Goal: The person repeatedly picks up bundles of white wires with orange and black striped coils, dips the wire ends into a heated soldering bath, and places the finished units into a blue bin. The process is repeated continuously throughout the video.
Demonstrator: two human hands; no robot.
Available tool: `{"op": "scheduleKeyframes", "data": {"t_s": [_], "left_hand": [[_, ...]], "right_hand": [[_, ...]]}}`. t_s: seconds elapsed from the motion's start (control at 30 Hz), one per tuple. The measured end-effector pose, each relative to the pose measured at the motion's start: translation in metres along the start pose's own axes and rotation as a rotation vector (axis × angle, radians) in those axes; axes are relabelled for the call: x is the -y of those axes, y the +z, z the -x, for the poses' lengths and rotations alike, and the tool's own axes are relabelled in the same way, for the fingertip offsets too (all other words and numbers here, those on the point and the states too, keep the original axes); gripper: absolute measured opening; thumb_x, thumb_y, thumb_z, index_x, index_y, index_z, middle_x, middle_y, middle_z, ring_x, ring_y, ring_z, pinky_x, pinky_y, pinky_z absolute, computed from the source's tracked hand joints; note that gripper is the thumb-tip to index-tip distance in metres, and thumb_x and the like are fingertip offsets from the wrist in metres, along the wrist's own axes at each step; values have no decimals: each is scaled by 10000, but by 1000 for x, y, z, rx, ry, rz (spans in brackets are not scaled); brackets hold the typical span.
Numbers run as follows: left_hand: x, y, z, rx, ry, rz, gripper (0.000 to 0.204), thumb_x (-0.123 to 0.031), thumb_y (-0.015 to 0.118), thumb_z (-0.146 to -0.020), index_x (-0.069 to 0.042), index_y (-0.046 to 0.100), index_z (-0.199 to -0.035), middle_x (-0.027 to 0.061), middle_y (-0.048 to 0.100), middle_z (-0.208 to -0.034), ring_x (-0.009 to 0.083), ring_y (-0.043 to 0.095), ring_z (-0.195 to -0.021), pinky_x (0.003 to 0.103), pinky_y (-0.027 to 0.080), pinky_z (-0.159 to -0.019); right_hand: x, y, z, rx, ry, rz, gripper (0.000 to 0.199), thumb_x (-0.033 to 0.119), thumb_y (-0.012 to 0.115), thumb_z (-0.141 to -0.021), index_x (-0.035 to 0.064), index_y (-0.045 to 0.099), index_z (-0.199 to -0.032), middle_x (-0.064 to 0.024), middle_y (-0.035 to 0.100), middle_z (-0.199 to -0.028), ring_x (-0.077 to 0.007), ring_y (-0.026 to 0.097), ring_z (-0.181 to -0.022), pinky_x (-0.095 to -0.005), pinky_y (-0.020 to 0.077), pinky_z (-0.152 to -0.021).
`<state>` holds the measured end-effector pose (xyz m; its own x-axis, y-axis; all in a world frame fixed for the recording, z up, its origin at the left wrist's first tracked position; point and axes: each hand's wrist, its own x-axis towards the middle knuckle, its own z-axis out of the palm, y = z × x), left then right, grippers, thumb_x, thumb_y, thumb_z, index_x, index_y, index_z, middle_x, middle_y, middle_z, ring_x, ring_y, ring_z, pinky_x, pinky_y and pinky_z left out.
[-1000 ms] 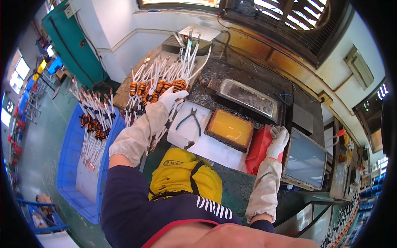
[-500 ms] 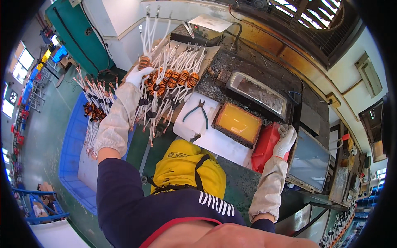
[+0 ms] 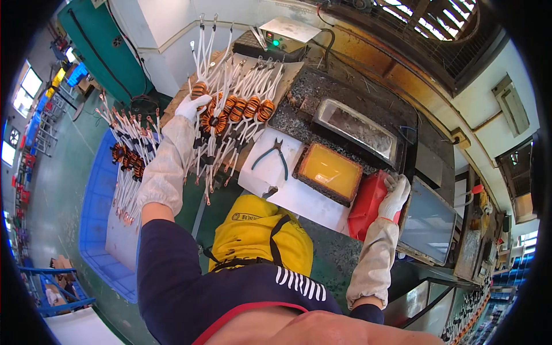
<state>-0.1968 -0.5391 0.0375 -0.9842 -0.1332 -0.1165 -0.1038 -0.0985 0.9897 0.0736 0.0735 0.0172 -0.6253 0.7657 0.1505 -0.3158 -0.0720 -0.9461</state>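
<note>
My left hand (image 3: 191, 107), in a white glove, is closed on a copper-wound ring coil (image 3: 199, 90) at the left end of a row. White leads with metal terminals stand up from this coil. Beside it, several similar coils (image 3: 251, 107) lie with their white leads stretched to both sides. On the right, my gloved right hand (image 3: 395, 194) has its fingers curled over the far right edge of a red plastic container (image 3: 366, 206). The container's inside is mostly hidden from me.
Green-handled cutting pliers (image 3: 271, 158) lie on white sheeting beside a rectangular pan of amber material (image 3: 330, 168). Behind is a glass-topped metal box (image 3: 357, 129). A control box (image 3: 287, 34) shows a green light. A blue tub (image 3: 95, 230) at left holds more coils (image 3: 129, 161).
The view has shifted slightly. My left hand and its coil sit a touch closer to the row, while my right hand stays on the red container. The control box's green light now shows.
</note>
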Motion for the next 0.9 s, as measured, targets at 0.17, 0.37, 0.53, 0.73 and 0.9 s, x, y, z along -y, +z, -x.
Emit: {"op": "scheduleKeyframes", "data": {"t_s": [0.17,0.37,0.53,0.73,0.9], "left_hand": [[12,-14,-39,50,-22,-43,400,-154,789,-780,-89,615,-1135,7,671,-1002,103,629,-877,249,508,-740],[37,-1,-40,10,15,-69,489,-132,800,-755,-34,589,-1185,30,666,-976,128,632,-840,261,509,-723],[36,18,-31,64,40,-260,521,-295,794,-785,-29,571,-1174,26,657,-955,109,616,-807,266,505,-732],[41,8,-29,-220,-13,-604,722,-461,779,-748,-12,533,-1256,120,667,-1075,215,645,-933,347,502,-826],[38,0,-33,-301,-16,-812,839,-557,730,-711,-12,506,-1309,215,638,-1155,343,613,-1084,406,469,-922]], "right_hand": [[-4,0,-2,-3,-9,25,371,300,506,-996,-5,480,-1206,-144,585,-1093,-230,644,-860,-338,557,-758],[-2,-1,-1,-17,-8,63,384,305,507,-995,-4,479,-1221,-152,587,-1096,-232,649,-868,-329,560,-743],[-2,0,0,-30,-12,69,380,302,506,-996,-4,481,-1221,-155,586,-1100,-227,645,-858,-328,559,-742],[-3,-2,0,-27,-9,59,372,303,513,-992,0,486,-1207,-140,589,-1076,-208,636,-852,-322,551,-743],[3,6,3,-23,-17,99,380,306,495,-998,-12,483,-1205,-149,586,-1087,-213,633,-855,-325,553,-746]]}}
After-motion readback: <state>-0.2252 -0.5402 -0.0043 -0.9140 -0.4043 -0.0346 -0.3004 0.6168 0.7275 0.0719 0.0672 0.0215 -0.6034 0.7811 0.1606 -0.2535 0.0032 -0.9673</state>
